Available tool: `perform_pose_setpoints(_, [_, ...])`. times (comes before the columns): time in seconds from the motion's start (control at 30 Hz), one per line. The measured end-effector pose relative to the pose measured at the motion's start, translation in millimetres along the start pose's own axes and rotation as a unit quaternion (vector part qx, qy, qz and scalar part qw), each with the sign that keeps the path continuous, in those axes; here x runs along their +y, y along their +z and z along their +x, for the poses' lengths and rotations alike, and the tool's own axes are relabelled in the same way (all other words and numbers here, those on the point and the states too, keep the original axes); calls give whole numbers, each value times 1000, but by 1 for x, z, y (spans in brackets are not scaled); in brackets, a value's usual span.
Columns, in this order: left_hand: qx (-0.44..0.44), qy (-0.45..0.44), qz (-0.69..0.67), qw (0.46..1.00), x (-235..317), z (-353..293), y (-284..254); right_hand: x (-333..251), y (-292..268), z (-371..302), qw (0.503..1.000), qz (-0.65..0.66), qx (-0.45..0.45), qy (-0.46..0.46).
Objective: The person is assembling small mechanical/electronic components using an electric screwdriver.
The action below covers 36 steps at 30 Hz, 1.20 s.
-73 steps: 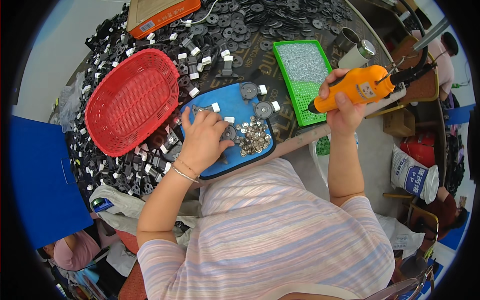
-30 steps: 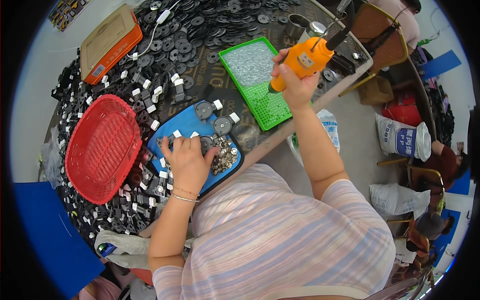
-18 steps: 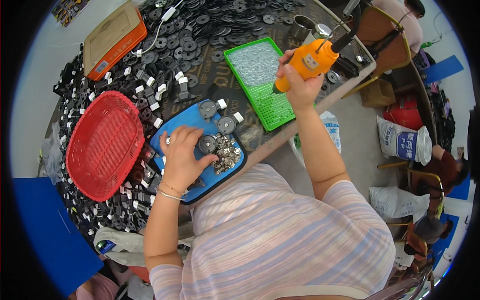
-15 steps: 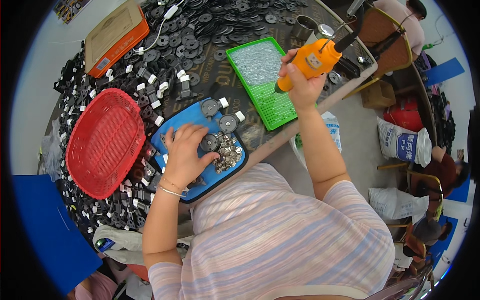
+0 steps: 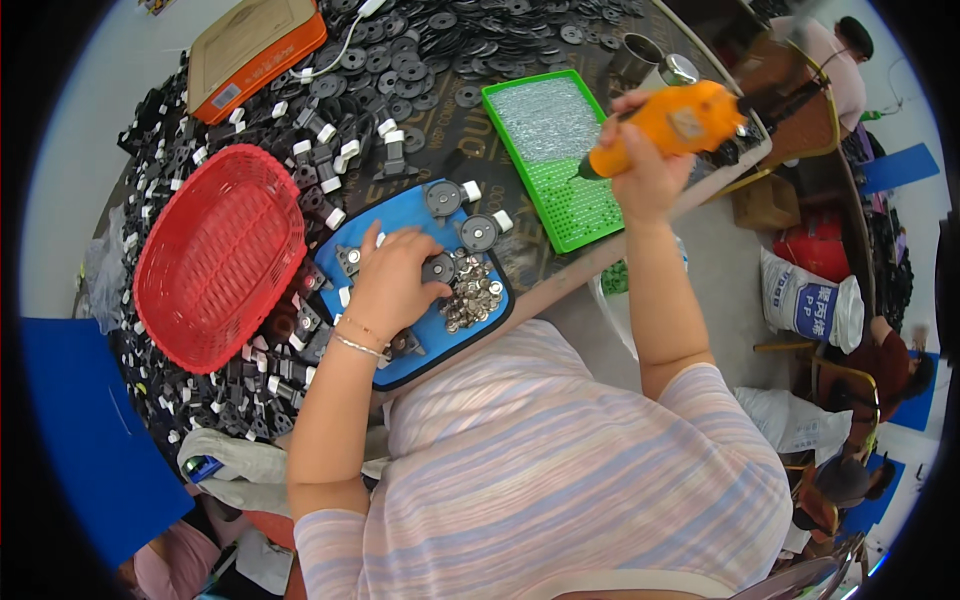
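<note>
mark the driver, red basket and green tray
driver (image 5: 672, 126), head view, orange body.
red basket (image 5: 215, 255), head view, mesh floor.
green tray (image 5: 560, 150), head view, studded middle.

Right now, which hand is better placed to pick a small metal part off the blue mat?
Left. The left hand already rests on the blue mat beside the metal parts pile. The right hand is raised, gripping the orange power screwdriver.
</note>
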<state>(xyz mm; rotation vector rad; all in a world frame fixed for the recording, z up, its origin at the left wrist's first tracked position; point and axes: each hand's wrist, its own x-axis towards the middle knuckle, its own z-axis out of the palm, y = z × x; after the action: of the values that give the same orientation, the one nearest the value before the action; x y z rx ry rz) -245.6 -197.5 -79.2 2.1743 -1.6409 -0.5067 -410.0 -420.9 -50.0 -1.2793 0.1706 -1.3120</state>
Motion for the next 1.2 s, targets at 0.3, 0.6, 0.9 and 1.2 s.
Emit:
perform_pose_setpoints(0.3, [-36, -12, -43, 998, -3, 4, 0, -16, 87, -49, 970, 145, -150, 121])
perform_pose_setpoints(0.6, [-21, 25, -54, 998, -13, 6, 9, 2, 104, -57, 945, 100, -259, 173])
perform_pose_setpoints(0.9, [-15, 27, -97, 995, -18, 7, 15, 7, 108, -54, 936, 88, -302, 158])
perform_pose_setpoints(1.2, [-43, -14, -42, 998, -3, 2, -1, -25, 71, -12, 971, 139, -179, 75])
